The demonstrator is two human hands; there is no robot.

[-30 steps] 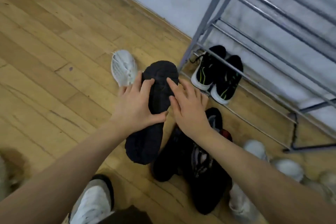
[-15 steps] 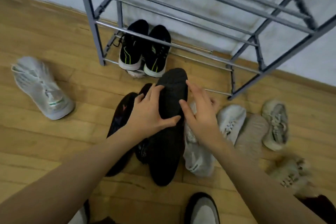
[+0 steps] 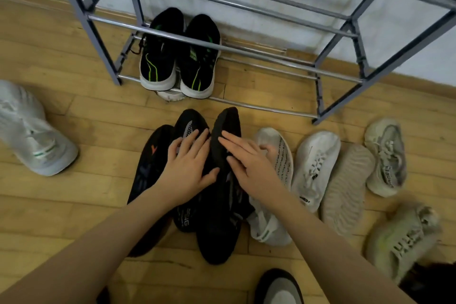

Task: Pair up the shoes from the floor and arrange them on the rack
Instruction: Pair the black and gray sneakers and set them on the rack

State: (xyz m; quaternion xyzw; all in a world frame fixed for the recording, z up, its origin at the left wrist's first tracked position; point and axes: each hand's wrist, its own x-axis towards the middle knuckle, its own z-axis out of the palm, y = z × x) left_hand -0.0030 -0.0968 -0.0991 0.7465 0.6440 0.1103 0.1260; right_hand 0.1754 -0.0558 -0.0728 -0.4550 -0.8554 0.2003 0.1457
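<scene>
Shoes lie all over the wooden floor (image 3: 74,118) in front of us, and only one view shows them — the camera on our head, looking down. One pair is already put away: two black shoes with green stripes (image 3: 179,57) sit side by side on the bottom bars of the grey rack (image 3: 246,49), toes to the wall. The other bars we can see are bare. Right below the rack, our left hand (image 3: 190,170) lies flat with spread fingers on a black shoe with a patterned sole (image 3: 190,123), and our thumb presses the next one. Our right hand (image 3: 249,165) rests with straight fingers on the side of a plain black shoe (image 3: 219,229) that is tipped on its edge. Neither hand is wrapped around anything; both just press. We think we hold them like this to push the two dark shoes together and see if they match. Another black shoe with an orange mark (image 3: 150,168) lies just left of them, so we must pick the right partner. A white shoe on its side (image 3: 276,155) touches our right hand. More pale shoes (image 3: 318,168) lie in a row to the right, and one white shoe (image 3: 32,131) sits well apart on the left — these wait for their turn.
</scene>
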